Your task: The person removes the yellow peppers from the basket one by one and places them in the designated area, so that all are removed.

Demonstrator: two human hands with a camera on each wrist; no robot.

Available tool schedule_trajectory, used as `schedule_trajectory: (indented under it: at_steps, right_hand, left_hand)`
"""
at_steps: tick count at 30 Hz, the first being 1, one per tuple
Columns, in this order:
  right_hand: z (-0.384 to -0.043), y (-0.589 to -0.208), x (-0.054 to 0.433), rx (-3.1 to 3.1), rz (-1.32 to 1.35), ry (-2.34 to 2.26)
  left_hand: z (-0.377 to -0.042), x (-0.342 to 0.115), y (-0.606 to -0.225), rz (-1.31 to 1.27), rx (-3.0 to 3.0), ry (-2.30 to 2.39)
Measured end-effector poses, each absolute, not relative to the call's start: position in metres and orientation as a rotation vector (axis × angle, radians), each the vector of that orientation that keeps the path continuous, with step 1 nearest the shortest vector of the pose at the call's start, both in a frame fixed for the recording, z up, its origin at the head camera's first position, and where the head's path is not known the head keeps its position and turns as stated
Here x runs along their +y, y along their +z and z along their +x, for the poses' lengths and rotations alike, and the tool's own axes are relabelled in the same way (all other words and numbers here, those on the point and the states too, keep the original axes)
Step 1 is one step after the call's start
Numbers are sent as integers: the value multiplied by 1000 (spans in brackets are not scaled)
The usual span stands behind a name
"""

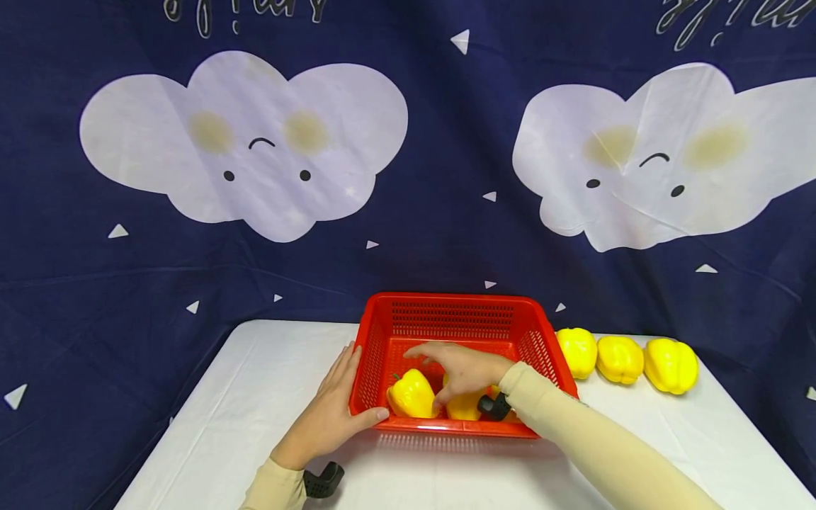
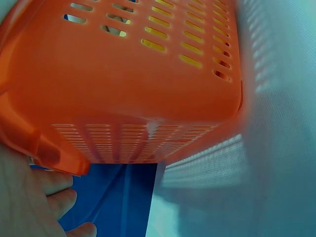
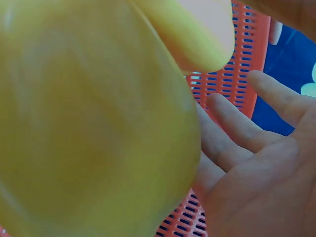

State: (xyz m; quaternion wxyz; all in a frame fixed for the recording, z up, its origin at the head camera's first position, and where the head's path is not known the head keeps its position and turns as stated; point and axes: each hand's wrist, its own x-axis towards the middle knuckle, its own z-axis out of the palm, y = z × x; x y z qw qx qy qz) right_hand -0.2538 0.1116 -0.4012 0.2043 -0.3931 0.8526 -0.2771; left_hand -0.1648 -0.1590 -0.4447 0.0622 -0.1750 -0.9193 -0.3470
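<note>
My left hand [image 1: 331,419] rests at the near left corner of a red perforated plastic basket [image 1: 459,425]. Its thumb lies on the front rim and its fingers stretch along the left rim, straight in the left wrist view. Inside the basket reaches my right hand [image 1: 464,365], fingers spread and loosely bent over the peppers. Close to its thumb sits a yellow bell pepper [image 1: 411,394] with a green stem. A second yellow bell pepper [image 1: 464,406] lies under the hand, partly hidden. In the right wrist view a large yellow pepper [image 3: 94,118] fills the left side, beside the fingers.
Right of the basket, three yellow bell peppers [image 1: 620,359] stand in a row on the white tabletop [image 1: 274,368]. A dark blue cloth [image 1: 446,234] printed with clouds hangs behind the table. Each wrist wears a black device.
</note>
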Motion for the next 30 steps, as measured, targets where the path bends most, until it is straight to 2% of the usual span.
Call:
schedule_trajectory:
  at_steps: [17, 30]
  right_hand:
    - [-253, -405, 103, 2406, -1226, -535]
    - [-253, -404, 94, 2415, -1223, -422]
  left_hand:
    - [-165, -159, -445, -542, -2762, -1050]
    - [-165, -159, -445, -539, -2775, -1053]
